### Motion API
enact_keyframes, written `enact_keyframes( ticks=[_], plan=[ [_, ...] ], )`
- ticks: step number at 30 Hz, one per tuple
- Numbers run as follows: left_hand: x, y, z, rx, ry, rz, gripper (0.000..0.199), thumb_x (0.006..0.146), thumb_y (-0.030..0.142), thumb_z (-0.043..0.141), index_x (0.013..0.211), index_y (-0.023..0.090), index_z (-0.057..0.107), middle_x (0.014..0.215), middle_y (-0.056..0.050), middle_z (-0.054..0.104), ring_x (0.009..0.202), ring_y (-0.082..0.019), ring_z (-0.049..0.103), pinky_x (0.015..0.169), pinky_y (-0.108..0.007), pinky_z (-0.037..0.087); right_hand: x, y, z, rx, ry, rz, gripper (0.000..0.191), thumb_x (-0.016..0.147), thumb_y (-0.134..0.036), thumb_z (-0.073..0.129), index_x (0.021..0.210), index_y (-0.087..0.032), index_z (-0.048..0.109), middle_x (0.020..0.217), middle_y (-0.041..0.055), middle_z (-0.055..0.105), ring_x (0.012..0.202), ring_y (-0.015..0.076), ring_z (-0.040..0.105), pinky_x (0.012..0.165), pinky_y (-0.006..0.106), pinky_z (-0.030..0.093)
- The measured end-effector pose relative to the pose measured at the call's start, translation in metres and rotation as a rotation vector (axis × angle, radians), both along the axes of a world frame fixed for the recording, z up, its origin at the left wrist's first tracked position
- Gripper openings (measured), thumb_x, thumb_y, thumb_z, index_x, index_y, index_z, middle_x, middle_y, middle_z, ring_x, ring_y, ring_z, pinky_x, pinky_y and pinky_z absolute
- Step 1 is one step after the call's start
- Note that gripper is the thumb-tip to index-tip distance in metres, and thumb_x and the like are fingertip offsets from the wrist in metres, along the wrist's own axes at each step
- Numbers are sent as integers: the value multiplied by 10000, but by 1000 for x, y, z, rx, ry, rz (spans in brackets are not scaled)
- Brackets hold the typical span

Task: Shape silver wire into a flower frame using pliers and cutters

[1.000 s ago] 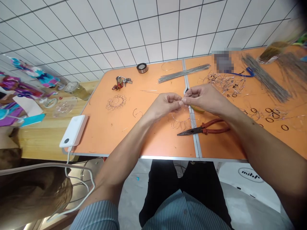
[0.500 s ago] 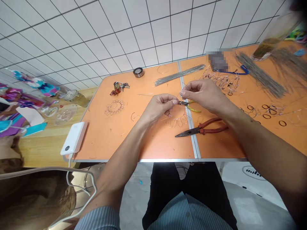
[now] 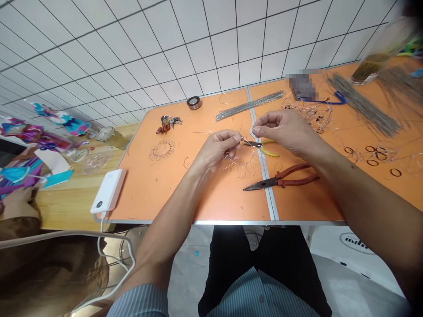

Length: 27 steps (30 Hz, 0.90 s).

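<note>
In the head view, my left hand (image 3: 222, 147) pinches a thin wire ring edged with petal-like loops (image 3: 247, 169), its fingers closed on the ring's upper left side. Just to the right, my right hand (image 3: 279, 130) has thumb and forefinger pressed together at a fine wire end near the top of the ring. Behind the ring, between my hands, lie small yellow-handled pliers (image 3: 270, 152). Long-nose pliers with red handles (image 3: 277, 179) rest below my right hand, pointing left. A similar looped wire ring (image 3: 161, 150) lies on the table to the left.
The orange folding table (image 3: 211, 198) also bears a tape roll (image 3: 194, 103), keys (image 3: 169, 124), a bundle of straight wires (image 3: 249, 105), a darker wire bundle (image 3: 366, 105), tangled wire pieces (image 3: 310, 110) and small dark rings (image 3: 372, 163). A white power bank (image 3: 108, 190) sits at the left edge.
My hands have moved slightly apart, and the looped ring shows more openly between them. The whole view has shifted a little.
</note>
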<state>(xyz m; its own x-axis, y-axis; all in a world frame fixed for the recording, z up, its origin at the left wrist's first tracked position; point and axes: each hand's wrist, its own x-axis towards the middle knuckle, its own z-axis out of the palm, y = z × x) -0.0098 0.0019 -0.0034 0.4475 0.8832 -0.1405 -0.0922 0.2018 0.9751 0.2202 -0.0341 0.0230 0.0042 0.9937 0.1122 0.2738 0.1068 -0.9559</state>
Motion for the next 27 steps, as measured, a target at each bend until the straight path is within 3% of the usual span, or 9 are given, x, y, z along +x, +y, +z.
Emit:
enact_keyframes(
  ticks=[4,8,12,17,20,25,27],
  plan=[
    [-1,1,-1,-29,-13,-24,201,924,291,913,884,175,754,830,1,811,489,-45,559,553,-207,544,-3,0,0,-5,59,5,174,920,-347,934,830,-252,819,886,64,818,770,193,653,673,349,522],
    [-3,4,-2,-54,-62,-30,178,941,271,883,903,169,742,878,-28,853,485,-48,556,550,-207,547,0,5,-7,-99,150,20,211,1015,-378,838,887,-212,813,979,94,858,567,96,384,506,311,258],
    [-4,5,-3,-70,-95,-30,190,942,268,879,902,168,722,944,-57,883,483,-49,545,564,-219,567,4,12,-15,-270,271,84,205,917,-361,933,942,-210,797,1015,111,880,522,71,255,492,312,107],
    [-4,5,-2,-72,-109,-21,179,972,274,851,899,175,722,958,-62,891,486,-46,535,565,-213,552,5,14,-14,-352,345,123,249,819,-315,995,941,-209,806,1015,124,873,530,70,289,495,297,102],
    [-4,5,-1,-74,-114,-5,170,980,268,845,898,175,727,967,-61,892,490,-41,534,564,-205,533,7,14,-12,-293,295,105,265,829,-364,1004,913,-216,801,1021,108,867,543,76,297,491,306,121],
    [-3,6,1,-99,-121,75,175,1004,233,822,880,168,718,995,-67,895,485,-29,512,550,-199,518,10,10,-8,-145,178,95,398,933,-592,919,875,-216,800,1051,89,853,562,86,320,494,331,179],
    [-3,6,1,-110,-127,105,177,1022,212,793,871,166,713,997,-70,895,482,-29,503,543,-197,517,9,8,-6,-127,132,98,385,926,-590,931,893,-224,814,1019,71,846,573,91,357,507,333,210]
  ],
)
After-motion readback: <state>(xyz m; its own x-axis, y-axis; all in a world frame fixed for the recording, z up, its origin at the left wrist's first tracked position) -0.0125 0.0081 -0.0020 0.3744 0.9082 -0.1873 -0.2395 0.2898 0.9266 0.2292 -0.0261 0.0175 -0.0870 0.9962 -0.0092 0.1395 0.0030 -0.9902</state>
